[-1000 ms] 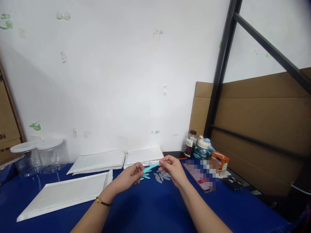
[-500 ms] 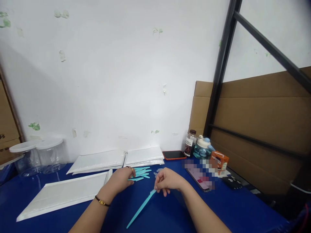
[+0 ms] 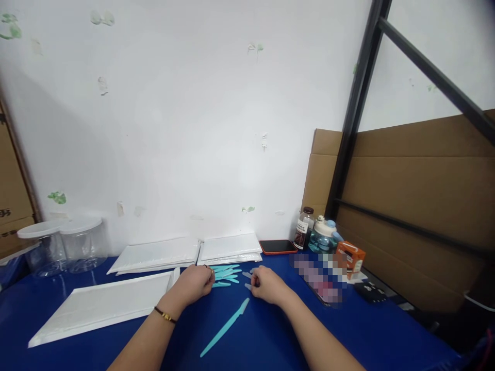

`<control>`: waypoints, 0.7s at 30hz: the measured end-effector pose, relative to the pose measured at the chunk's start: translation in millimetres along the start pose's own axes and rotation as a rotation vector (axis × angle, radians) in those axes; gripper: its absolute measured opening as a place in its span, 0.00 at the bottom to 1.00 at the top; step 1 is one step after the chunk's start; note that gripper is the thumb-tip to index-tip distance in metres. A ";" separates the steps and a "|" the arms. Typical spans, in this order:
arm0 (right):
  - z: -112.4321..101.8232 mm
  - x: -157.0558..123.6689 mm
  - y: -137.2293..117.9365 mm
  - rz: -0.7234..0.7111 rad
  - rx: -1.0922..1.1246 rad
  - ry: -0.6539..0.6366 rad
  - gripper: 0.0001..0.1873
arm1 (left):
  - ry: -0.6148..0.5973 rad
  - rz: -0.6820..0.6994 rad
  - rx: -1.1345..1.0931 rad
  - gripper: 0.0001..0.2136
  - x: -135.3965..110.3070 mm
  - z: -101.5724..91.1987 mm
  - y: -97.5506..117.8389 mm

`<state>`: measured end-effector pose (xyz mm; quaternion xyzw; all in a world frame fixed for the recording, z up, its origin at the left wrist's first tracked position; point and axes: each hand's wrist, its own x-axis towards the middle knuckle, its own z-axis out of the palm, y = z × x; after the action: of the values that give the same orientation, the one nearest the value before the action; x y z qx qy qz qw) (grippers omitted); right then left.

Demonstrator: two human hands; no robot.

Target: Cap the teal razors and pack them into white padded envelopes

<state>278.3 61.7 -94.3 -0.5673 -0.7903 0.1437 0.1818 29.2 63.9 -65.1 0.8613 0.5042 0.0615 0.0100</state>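
Observation:
A long teal plastic blade (image 3: 225, 328) lies loose on the blue table (image 3: 247, 345), pointing toward me. My left hand (image 3: 194, 285) rests knuckles up beside a small pile of teal pieces (image 3: 226, 274), fingers curled at its edge. My right hand (image 3: 266, 285) is curled over several pale grey caps (image 3: 248, 274) just right of that pile. What the fingers of either hand pinch is hidden.
White padded envelopes (image 3: 101, 305) lie at left and against the wall (image 3: 230, 248). Two clear jars with white lids (image 3: 79, 243) stand far left. A phone (image 3: 278, 247), a dark bottle (image 3: 303, 228), a blue-capped jar (image 3: 323, 235), an orange box (image 3: 350, 256) and cardboard sit at right.
Both hands held the teal blade up between them; the right hand brought it down and let it go on the table. Both hands now sit at the small pieces.

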 end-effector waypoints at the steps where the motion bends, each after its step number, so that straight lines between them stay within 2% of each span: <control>1: 0.6 0.1 0.4 -0.010 0.018 -0.011 0.02 | -0.003 0.008 -0.005 0.08 -0.5 -1.8 2.1; 4: 0.2 0.3 0.0 -0.032 0.080 -0.033 0.03 | 0.005 0.002 -0.071 0.07 -2.2 -6.4 8.6; 11: -4.8 1.7 -5.2 -0.096 0.367 0.050 0.03 | -0.016 0.012 -0.192 0.07 -2.9 -10.3 18.3; 21: 0.6 1.2 -10.1 -0.157 0.548 -0.041 0.04 | 0.001 0.066 -0.179 0.07 -2.1 -7.6 25.1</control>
<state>269.2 59.6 -90.3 -0.4312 -0.7669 0.3490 0.3227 49.1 49.4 -55.8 0.8732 0.4680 0.1069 0.0847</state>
